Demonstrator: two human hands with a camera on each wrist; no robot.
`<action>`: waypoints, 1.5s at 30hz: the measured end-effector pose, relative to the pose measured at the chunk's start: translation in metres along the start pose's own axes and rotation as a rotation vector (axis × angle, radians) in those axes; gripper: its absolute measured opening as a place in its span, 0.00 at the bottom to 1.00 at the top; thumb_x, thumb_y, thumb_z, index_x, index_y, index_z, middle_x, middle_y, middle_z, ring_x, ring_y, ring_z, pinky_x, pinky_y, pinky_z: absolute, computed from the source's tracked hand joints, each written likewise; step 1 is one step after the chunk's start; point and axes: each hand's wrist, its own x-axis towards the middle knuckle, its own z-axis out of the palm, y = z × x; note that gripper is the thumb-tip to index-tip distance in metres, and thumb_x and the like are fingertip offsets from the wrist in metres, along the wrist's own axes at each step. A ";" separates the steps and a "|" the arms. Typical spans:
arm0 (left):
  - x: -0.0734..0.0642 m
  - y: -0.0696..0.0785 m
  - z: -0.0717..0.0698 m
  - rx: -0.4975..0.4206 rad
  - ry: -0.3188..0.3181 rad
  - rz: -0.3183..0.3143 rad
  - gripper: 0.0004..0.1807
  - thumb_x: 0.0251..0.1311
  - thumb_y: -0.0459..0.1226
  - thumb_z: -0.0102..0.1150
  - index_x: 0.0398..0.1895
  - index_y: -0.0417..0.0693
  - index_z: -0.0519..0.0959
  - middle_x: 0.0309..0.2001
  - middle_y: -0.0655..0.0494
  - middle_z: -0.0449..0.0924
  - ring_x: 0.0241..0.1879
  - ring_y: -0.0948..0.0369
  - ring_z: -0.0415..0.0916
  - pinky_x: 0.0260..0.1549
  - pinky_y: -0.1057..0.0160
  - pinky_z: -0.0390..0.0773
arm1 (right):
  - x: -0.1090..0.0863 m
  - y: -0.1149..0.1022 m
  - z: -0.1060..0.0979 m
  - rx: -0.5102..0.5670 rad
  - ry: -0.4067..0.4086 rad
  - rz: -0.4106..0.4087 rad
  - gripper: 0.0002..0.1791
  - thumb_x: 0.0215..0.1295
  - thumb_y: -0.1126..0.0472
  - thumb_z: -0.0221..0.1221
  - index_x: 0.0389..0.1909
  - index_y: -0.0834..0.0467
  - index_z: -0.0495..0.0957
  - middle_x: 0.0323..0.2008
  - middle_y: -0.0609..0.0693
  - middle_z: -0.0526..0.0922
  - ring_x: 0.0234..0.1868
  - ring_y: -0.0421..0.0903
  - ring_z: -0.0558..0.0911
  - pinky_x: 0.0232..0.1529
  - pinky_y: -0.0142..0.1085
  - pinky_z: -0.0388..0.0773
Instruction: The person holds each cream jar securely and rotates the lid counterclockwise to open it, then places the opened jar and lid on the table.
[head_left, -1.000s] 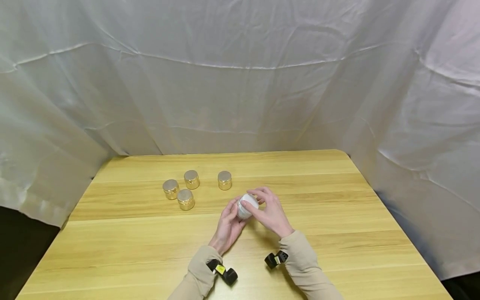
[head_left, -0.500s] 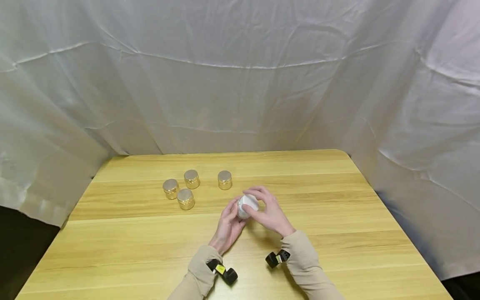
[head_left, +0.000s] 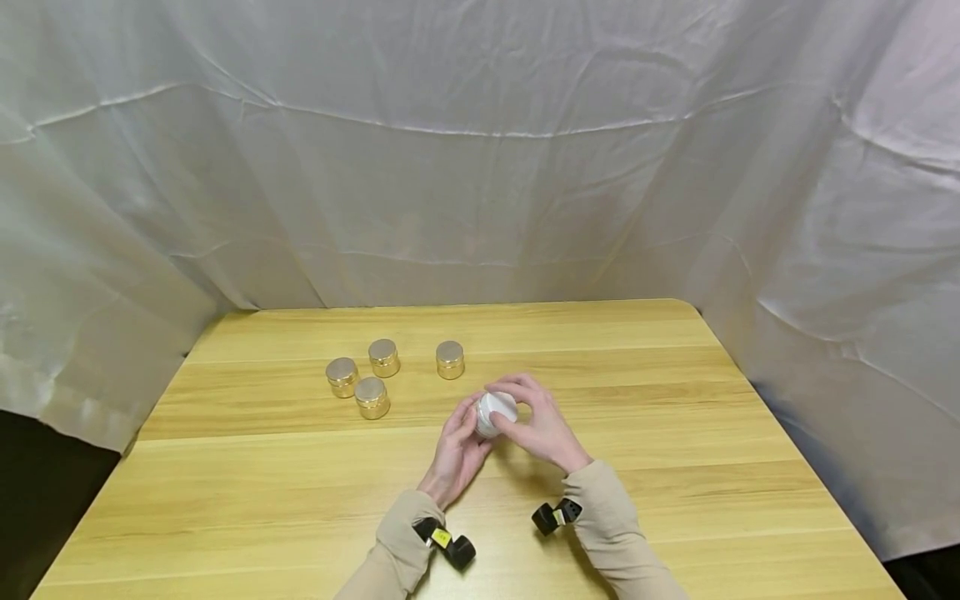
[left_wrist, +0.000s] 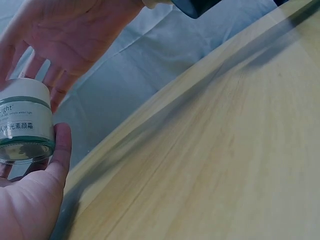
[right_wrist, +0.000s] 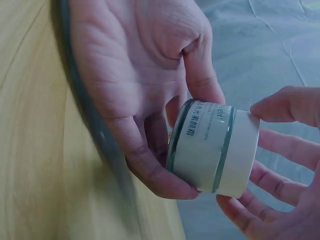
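Note:
A cream jar [right_wrist: 202,145] with a clear glass body, a printed label and a white lid [right_wrist: 240,155] is held above the table, tilted. Around its body curl the fingers and thumb of my left hand [head_left: 457,454]. My right hand [head_left: 542,427] has its thumb and fingertips on the rim of the lid, gripping it from the other side. In the right wrist view the lid sits against the body. The left wrist view shows the jar's base, and part of the lid is cut off by the frame edge.
Several gold-lidded jars stand on the wooden table: one [head_left: 450,360] beyond my hands, and a cluster with a near jar [head_left: 372,398], a left jar [head_left: 342,377] and a back jar [head_left: 384,358]. A grey curtain [head_left: 480,200] surrounds the table [head_left: 247,500].
The fingers of my right hand have shifted slightly around the lid's rim, with a small turn of the wrist. My left hand and the standing jars stay where they were.

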 end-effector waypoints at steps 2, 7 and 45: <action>0.000 0.000 0.000 0.001 0.002 -0.001 0.17 0.80 0.37 0.31 0.66 0.49 0.61 0.66 0.53 0.61 0.60 0.64 0.71 0.63 0.66 0.77 | 0.000 0.000 0.000 0.006 -0.006 0.003 0.23 0.61 0.57 0.67 0.58 0.57 0.81 0.58 0.56 0.80 0.55 0.54 0.79 0.60 0.59 0.73; 0.000 0.000 0.000 -0.002 0.006 -0.002 0.16 0.80 0.37 0.31 0.65 0.50 0.62 0.64 0.53 0.61 0.60 0.64 0.70 0.63 0.66 0.77 | 0.001 0.000 0.001 -0.017 0.029 0.047 0.25 0.63 0.52 0.67 0.58 0.59 0.80 0.56 0.56 0.80 0.48 0.52 0.80 0.53 0.55 0.79; 0.000 -0.001 0.000 -0.008 0.006 0.006 0.17 0.80 0.36 0.31 0.66 0.49 0.62 0.63 0.53 0.64 0.60 0.62 0.72 0.65 0.62 0.77 | 0.001 0.001 0.000 -0.012 0.048 0.064 0.23 0.63 0.53 0.67 0.56 0.58 0.81 0.51 0.55 0.82 0.45 0.50 0.81 0.49 0.51 0.81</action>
